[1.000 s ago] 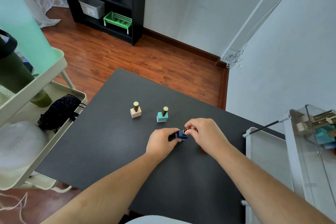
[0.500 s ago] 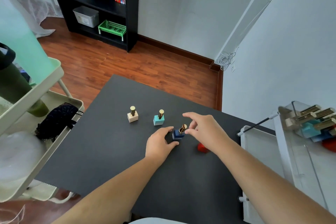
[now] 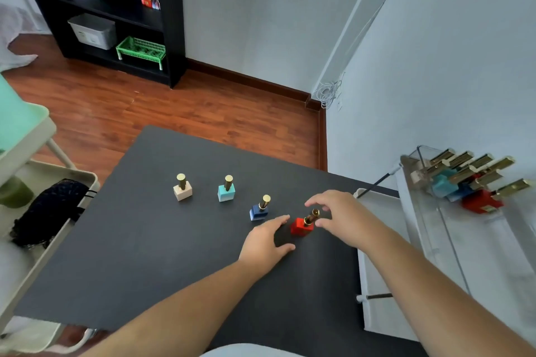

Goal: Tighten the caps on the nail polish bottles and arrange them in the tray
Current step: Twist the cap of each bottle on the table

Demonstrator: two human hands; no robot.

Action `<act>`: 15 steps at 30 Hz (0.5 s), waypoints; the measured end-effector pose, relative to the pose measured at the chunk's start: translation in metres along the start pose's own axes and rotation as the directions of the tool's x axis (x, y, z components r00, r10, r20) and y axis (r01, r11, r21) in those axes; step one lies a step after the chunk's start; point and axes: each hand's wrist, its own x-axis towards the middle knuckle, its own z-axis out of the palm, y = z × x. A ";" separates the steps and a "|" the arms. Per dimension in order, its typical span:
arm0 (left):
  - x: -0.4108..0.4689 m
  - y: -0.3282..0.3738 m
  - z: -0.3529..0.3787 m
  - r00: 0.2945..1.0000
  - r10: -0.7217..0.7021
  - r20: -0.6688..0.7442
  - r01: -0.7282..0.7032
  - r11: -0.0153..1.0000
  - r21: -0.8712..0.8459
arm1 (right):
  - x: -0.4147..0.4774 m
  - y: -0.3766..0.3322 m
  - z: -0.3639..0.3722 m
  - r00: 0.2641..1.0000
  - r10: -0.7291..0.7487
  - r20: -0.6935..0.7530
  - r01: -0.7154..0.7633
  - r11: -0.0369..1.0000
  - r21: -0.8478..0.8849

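Note:
Four square nail polish bottles with gold caps stand on the black table [image 3: 139, 255]: a beige bottle [image 3: 182, 188], a turquoise bottle [image 3: 226, 189], a dark blue bottle [image 3: 259, 209] and a red bottle [image 3: 302, 224]. My left hand [image 3: 266, 243] rests on the table just left of the red bottle, fingers apart around its base. My right hand [image 3: 342, 216] hovers over the red bottle's gold cap with thumb and fingers spread, not closed on it. A clear tray [image 3: 429, 229] at the right holds several capped bottles lying tilted.
A white surface [image 3: 380, 264] lies between the table and the clear tray. A pale trolley [image 3: 43, 229] with a dark mesh item stands at the left edge. Black shelving [image 3: 116, 9] stands across the wooden floor.
Both hands have left the dark blue bottle, which now stands alone, and shifted right to the red bottle. The view has swung right, showing more of the tray.

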 end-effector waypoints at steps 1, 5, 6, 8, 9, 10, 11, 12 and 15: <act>0.006 0.002 0.001 1.000 0.023 -0.007 -0.023 1.000 -0.006 | 0.001 0.001 0.004 1.000 0.001 -0.009 -0.002 1.000 -0.025; 0.020 0.006 0.005 0.994 0.100 -0.049 -0.101 0.994 -0.030 | 0.009 0.006 0.014 0.999 0.008 -0.037 -0.010 0.999 -0.053; 0.022 0.006 0.006 0.993 0.104 -0.054 -0.106 0.994 -0.037 | 0.011 0.009 0.016 0.999 0.006 -0.038 -0.008 0.998 -0.055; 0.023 0.006 0.008 0.992 0.104 -0.069 -0.107 0.993 -0.041 | 0.013 0.011 0.018 0.999 0.016 -0.047 -0.019 0.998 -0.057; 0.023 0.005 0.009 0.991 0.106 -0.077 -0.109 0.993 -0.040 | 0.013 0.011 0.018 0.998 0.032 -0.062 -0.035 0.998 -0.053; 0.023 0.004 0.009 0.991 0.108 -0.081 -0.111 0.993 -0.036 | 0.013 0.011 0.018 0.995 0.049 -0.084 -0.054 0.997 -0.059; 0.023 0.004 0.010 0.991 0.108 -0.082 -0.110 0.993 -0.031 | 0.013 0.011 0.018 0.992 0.069 -0.102 -0.077 0.993 -0.086; 0.022 0.003 0.010 0.991 0.107 -0.085 -0.110 0.994 -0.029 | 0.012 0.012 0.019 0.990 0.078 -0.118 -0.091 0.990 -0.110; 0.021 0.003 0.010 0.989 0.115 -0.095 -0.118 0.992 -0.032 | 0.008 0.011 0.016 0.994 0.053 -0.093 -0.056 0.998 -0.037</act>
